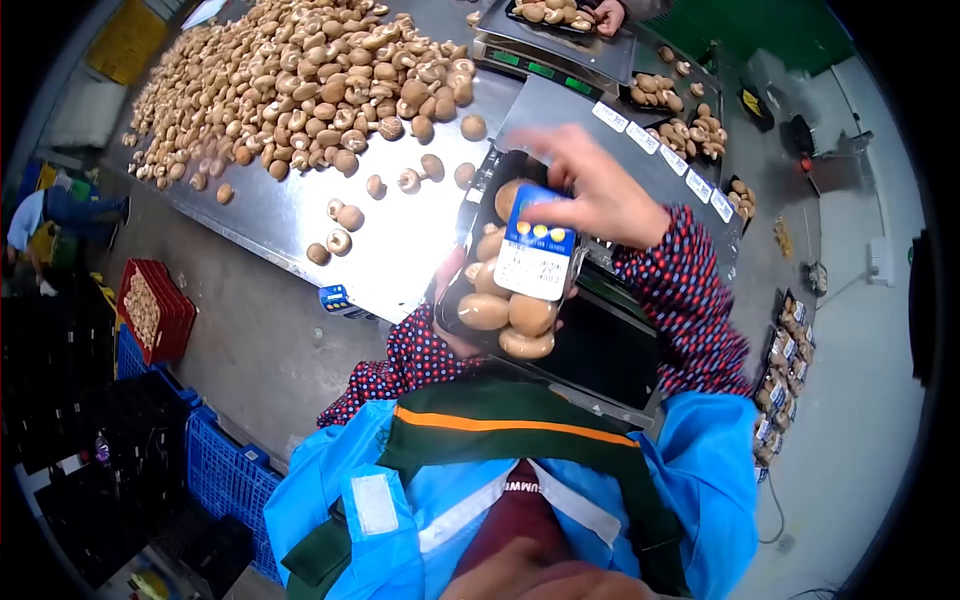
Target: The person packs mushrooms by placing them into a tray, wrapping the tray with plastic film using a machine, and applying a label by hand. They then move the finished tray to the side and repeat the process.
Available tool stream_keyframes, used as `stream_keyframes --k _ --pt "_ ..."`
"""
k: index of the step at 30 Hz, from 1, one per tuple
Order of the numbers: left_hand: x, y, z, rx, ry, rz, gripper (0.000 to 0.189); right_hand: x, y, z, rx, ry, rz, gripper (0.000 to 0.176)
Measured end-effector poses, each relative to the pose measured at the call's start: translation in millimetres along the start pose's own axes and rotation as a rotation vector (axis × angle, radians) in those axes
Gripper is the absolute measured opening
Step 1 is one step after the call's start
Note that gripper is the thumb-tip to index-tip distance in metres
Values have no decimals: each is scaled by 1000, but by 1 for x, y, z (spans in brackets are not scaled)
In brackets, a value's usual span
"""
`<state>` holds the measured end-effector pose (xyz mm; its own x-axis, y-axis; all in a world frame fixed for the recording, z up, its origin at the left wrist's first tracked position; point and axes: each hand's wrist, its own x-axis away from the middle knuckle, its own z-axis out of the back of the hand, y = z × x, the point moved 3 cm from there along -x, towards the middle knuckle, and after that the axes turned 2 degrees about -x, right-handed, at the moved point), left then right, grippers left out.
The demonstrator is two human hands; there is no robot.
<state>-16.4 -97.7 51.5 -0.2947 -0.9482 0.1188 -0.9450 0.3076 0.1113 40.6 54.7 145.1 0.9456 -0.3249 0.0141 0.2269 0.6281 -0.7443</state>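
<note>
A wrapped black tray of mushrooms point(483, 310) is tilted close in front of my chest. My left hand point(452, 315) grips its left side from underneath, with most of the fingers hidden. On the film lies a blue and white label point(535, 245), upper right of the brown caps. My right hand point(598, 195) reaches over the tray's top end, thumb resting on the blue part of that label. Its other fingers are stretched out and slightly blurred.
A large mushroom heap point(310, 85) covers the back left of the metal table point(290, 225). A scale point(545, 68) stands at the back beside a person's hand point(608, 15). White labels point(642, 137) line a grey strip. Packed trays point(785, 375) sit at right; a red crate point(158, 312) stands at left.
</note>
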Motion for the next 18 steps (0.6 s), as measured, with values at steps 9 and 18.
stream_keyframes --k 9,18 --pt "-32 -40 8 39 56 -123 77 177 -10 -98 150 156 495 38" --pt "-128 -152 -63 360 -943 502 20 282 106 15 384 1046 -494 36"
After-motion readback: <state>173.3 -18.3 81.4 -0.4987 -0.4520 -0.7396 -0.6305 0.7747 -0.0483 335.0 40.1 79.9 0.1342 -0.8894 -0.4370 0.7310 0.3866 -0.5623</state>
